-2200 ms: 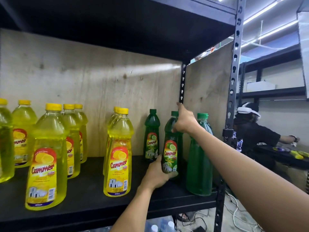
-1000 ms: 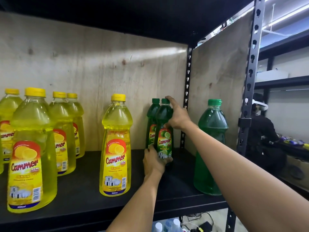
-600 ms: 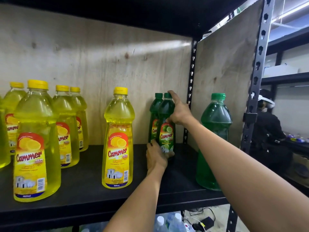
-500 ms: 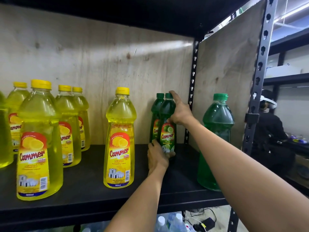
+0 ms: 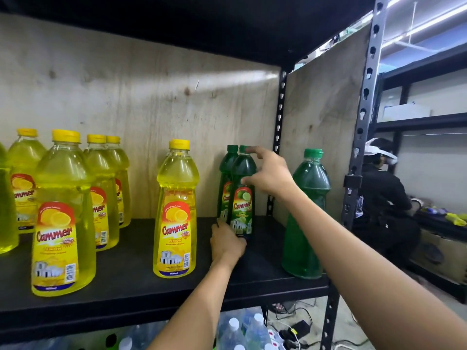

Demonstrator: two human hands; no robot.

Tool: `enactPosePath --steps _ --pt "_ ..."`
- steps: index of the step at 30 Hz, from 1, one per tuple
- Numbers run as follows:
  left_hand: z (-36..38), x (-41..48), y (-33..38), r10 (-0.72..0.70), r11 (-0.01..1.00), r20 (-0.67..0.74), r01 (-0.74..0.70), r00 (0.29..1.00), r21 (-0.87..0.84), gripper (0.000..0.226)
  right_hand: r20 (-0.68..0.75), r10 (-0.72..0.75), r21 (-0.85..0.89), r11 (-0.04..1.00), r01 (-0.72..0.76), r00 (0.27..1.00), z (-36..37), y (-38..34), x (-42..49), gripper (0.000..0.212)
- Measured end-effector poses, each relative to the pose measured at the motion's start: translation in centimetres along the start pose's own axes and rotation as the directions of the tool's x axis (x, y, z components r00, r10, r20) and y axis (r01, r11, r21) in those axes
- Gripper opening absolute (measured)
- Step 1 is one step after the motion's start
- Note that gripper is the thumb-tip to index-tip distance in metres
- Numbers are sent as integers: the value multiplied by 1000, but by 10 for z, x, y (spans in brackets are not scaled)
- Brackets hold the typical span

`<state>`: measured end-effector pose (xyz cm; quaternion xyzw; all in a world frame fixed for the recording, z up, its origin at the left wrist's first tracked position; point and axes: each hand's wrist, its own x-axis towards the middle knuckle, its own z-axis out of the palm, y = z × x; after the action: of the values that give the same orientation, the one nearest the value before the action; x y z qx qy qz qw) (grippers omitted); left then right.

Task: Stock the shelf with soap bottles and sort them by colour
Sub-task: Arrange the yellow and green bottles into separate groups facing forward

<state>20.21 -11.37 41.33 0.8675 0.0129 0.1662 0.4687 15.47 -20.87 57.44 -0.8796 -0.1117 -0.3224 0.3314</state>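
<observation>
A person stood at a black metal shelf (image 5: 126,281) backed with plywood, both bare arms reaching in. Yellow soap bottles (image 5: 63,218) filled the left of the shelf, and one more yellow bottle (image 5: 177,210) stood apart in the middle. To its right, far back by the corner post, two slim green bottles stood upright and touching, the front green bottle (image 5: 242,198) partly covering the rear green bottle (image 5: 226,168). The left hand (image 5: 227,245) gripped the base of the front green bottle, thumb on its left side, seemingly to steady it and nudge it snug against its partner. The right hand (image 5: 267,173) hovered at the neck with fingers spread and loose. Only the thumb seemed to touch the shoulder, as if guarding against a topple. A big green bottle (image 5: 307,223) stood at the near right edge, apart from the pair. It looked likely to go back beside them, so the greens would sit together away from the yellows. Another person (image 5: 384,188) crouched beyond the rack on the right
</observation>
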Motion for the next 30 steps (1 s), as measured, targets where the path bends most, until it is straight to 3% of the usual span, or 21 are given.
enactPosePath --steps 4,7,11,13,17,23,30 --pt "-7 -26 2 -8 1000 11 8 1000 11 68 -259 -170 -84 985 153 951 -42 2 -35 50" --pt "-8 -45 6 32 999 164 -29 986 -19 58 -402 -158 -131 985 114 902 -66 13 -49 52" --pt "0 -67 16 165 985 404 -131 900 -110 82 -495 -72 -159 987 -9 866 -82 24 -57 62" --pt "9 -76 23 210 976 420 -163 883 -146 96 -418 28 -127 988 -89 908 -88 29 -55 76" --pt "25 -85 34 262 958 345 -198 901 -209 96 -157 258 22 966 -257 953 -92 39 -53 103" --pt "24 -79 31 332 932 302 -263 893 -249 76 -143 250 130 964 -232 958 -80 42 -49 100" --pt "-6 -52 9 249 964 269 -212 930 -158 82 -60 160 267 954 -139 985 -42 27 -34 103"
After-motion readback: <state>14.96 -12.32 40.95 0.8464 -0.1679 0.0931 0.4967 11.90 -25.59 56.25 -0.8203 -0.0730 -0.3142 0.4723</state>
